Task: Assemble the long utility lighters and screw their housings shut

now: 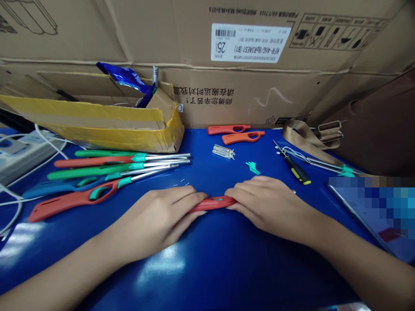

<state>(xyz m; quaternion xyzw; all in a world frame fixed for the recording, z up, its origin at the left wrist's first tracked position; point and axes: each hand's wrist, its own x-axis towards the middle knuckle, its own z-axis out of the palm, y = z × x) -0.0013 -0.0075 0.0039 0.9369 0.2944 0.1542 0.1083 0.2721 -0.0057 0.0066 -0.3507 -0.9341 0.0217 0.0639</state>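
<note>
Between my two hands is a red lighter handle (212, 204), with a bit of green showing in its middle. My left hand (162, 211) is closed around its left end. The fingers of my right hand (272, 207) grip the other end. Beyond the hands lie a small green plastic piece (253, 167), a cluster of clear fluid tubes (223, 151) and a few tiny screws (182, 180). Farther back are a red handle shell (227, 129) and an orange handle shell (243, 137). Several long-necked lighters (97, 194) in red, green and blue lie to the left.
A yellow-taped cardboard box (129, 129) stands at the back left, before a large carton (194, 43). A power strip (22, 155) with white cables is at far left. On the right are a screwdriver (296, 169), metal rods, a tan strap (301, 136) and a flat device (366, 220).
</note>
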